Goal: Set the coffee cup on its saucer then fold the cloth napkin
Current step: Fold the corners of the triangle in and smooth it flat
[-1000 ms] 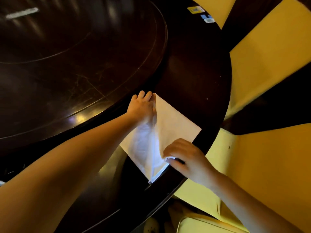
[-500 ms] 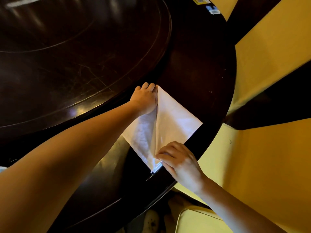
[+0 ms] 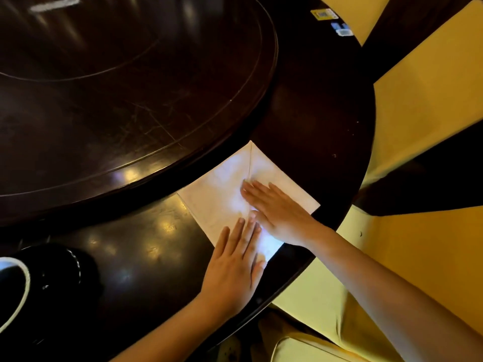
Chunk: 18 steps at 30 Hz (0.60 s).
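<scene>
A white cloth napkin [image 3: 224,189] lies folded into a diamond shape near the edge of the dark round table [image 3: 313,113], with a crease running down its middle. My left hand [image 3: 235,265] rests flat on its near corner, fingers together and stretched out. My right hand [image 3: 277,210] lies flat across the middle and right half, fingers pointing left. Neither hand grips the cloth. At the lower left edge a dark cup [image 3: 44,280] with a white rim is partly in view; whether a saucer lies under it is hidden.
A raised dark turntable [image 3: 117,87] fills the table's centre, its rim close to the napkin's far corner. Small cards [image 3: 332,20] lie at the table's far edge. Yellow-covered chairs [image 3: 431,100] stand to the right and below the table's edge.
My left hand left the napkin's far corner and came down onto its near corner. My right hand opened and moved up onto the napkin's middle. The left flap now lies flat.
</scene>
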Motion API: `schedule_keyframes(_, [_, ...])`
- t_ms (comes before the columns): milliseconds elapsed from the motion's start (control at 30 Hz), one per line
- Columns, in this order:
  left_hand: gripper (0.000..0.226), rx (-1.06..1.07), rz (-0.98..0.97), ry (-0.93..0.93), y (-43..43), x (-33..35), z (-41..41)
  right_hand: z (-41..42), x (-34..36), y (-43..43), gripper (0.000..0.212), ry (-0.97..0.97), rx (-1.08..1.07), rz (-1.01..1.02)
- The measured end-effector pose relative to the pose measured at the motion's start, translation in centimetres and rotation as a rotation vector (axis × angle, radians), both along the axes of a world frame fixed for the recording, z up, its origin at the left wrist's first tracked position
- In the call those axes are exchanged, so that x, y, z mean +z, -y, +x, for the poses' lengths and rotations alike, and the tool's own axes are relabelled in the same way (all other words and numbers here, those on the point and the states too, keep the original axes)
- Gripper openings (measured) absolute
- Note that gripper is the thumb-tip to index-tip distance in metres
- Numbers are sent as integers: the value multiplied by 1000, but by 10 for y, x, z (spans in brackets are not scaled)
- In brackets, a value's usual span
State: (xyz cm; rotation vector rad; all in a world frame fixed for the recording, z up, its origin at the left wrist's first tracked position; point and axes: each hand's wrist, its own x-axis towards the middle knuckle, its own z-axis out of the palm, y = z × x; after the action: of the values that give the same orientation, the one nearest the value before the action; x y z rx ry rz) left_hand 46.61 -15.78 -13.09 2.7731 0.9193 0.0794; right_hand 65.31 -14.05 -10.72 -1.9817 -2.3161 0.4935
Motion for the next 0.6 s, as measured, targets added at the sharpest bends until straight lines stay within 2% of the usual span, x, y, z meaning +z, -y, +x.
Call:
schedule_keyframes(67, [59,-3,3,-29,-1,0,1,3,-9,-16,72,85,23,2])
schedule_keyframes(267, [60,-1,-39,-45,0,4,0,26,-17,-72,78,171,-106,48])
schedule_keyframes(433, [59,8,-67,-67,1,4,1,36,-17,-100,58,204,-210,38])
schedule_keyframes(533, [59,-3,-90,-79,0,5,1,34,-13,-101,57,251,-238,19])
schedule_keyframes(600, [62,-30,-133,-66,-2,13,0,40,-8,-98,57,206,-329,23])
